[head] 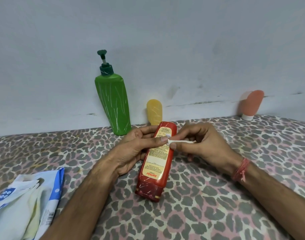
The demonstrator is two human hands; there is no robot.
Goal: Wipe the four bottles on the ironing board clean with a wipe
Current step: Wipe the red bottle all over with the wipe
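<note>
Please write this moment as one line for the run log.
left hand: holds red bottle | right hand: pinches wipe on its label | green, yellow, pink bottles: untouched

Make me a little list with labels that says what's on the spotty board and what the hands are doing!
surface: ironing board with a leopard-print cover
in hands: red bottle, lying tilted, cap end toward the person
left hand: grips the red bottle's side
right hand: pinches a rolled white wipe against the bottle's label
standing by the wall: green pump bottle, yellow bottle, orange bottle
marks: white streaks on the green bottle
near left: wipes pack
</note>
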